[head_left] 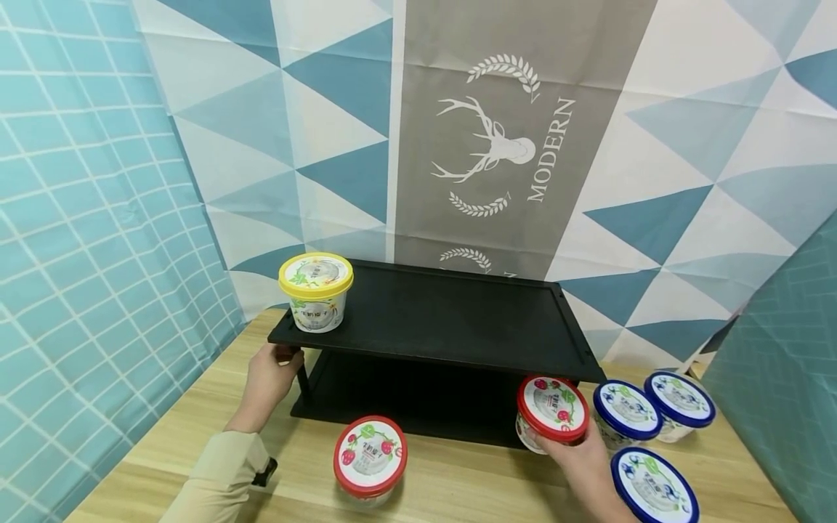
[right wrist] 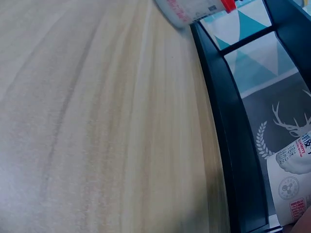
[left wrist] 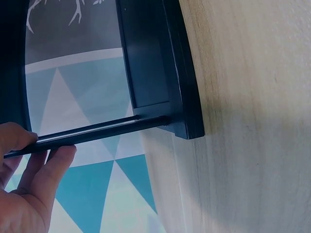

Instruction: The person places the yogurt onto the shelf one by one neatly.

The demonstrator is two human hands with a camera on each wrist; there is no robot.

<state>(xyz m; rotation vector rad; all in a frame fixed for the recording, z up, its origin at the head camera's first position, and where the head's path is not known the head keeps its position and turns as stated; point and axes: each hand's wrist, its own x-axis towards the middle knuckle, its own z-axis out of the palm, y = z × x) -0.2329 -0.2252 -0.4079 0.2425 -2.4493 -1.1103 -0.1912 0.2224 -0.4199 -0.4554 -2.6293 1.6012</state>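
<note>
My left hand (head_left: 269,381) is at the near left corner of a black two-tier rack (head_left: 445,312). In the left wrist view its thumb and fingers pinch one of the thin black posts (left wrist: 102,138) between the tiers. My right hand (head_left: 582,465) grips a white tub with a red strawberry lid (head_left: 552,408) in front of the rack's right end. That tub's printed side (right wrist: 290,187) shows at the edge of the right wrist view, largely cut off. A yellow-lidded tub (head_left: 317,294) stands on the left end of the top tier.
Another red-lidded tub (head_left: 370,456) stands on the wooden table (head_left: 301,472) before the rack. To the right of my right hand are three blue-lidded tubs (head_left: 655,485). Behind the rack hangs a patterned cloth (head_left: 353,94), with a tiled-pattern cloth (head_left: 98,218) on the left.
</note>
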